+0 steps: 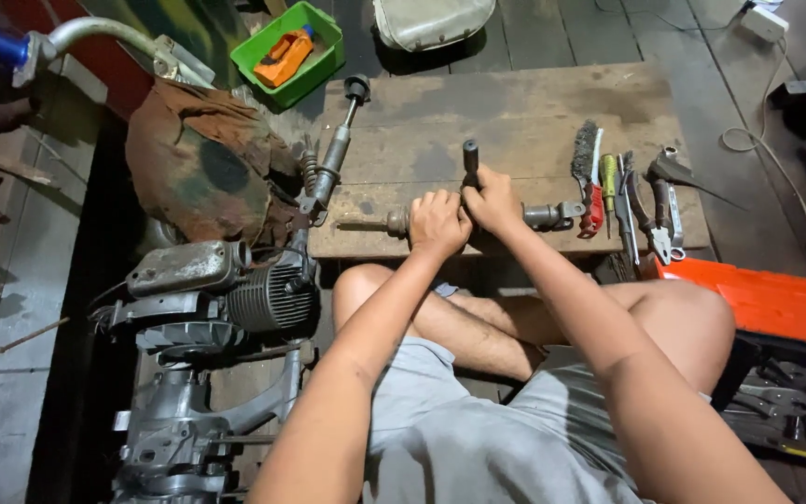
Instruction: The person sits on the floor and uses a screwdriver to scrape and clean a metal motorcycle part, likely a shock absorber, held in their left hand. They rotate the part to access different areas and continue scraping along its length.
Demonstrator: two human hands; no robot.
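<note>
1. The left hand (437, 222) was clamped around a metal shaft (552, 217) lying crosswise at the near edge of the wooden tabletop (515, 112), in the middle of the frame.
2. The right hand (493, 199) was closed on a dark-handled tool (470, 159) standing upright on the shaft, touching the left hand.
3. The shaft's thin end pointed toward frame left; its thicker grey end showed right of the hands.
4. Right of centre lay a wire brush (586, 159), a red brush (593, 210), a yellow-green screwdriver (609, 177) and pliers (660, 215), side by side.
5. A shock absorber (333, 154) lay tilted at the tabletop's left edge.
6. A small engine (235, 299) sat at lower left.
7. A green bin (324, 56) was at upper left, an orange toolbox (767, 303) at right.
</note>
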